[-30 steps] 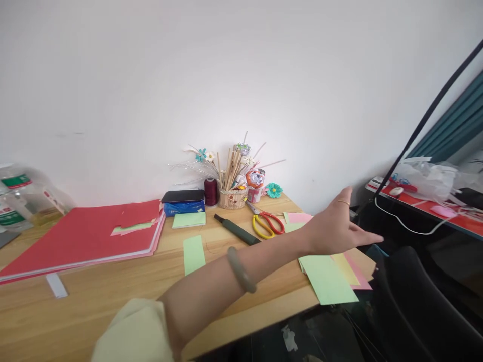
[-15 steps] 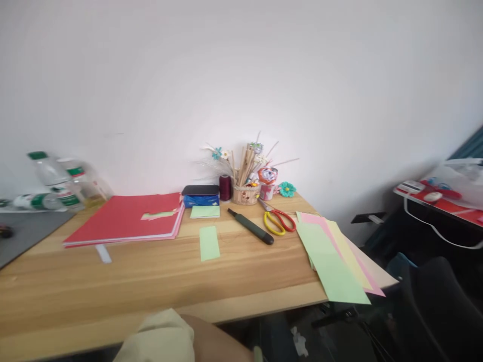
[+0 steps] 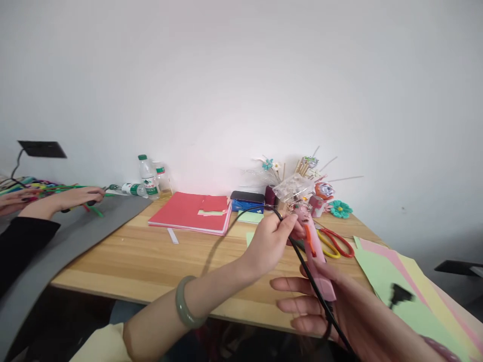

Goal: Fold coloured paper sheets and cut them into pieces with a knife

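pink glue gun point(image 3: 315, 251) — held over the near right part of the wooden table point(image 3: 143, 261), nozzle pointing far. right hand point(image 3: 339, 306) wrapped around its handle from below. left hand point(image 3: 269, 244) pinching the black cord point(image 3: 302, 261) near the gun's far end, fingers closed on it. cord's plug point(image 3: 400, 295) hangs over green paper sheets point(image 3: 381, 271) at right. scissors point(image 3: 334, 241) just beyond the gun. far left — another person's hands point(image 3: 56, 198) on a grey mat point(image 3: 75, 236).
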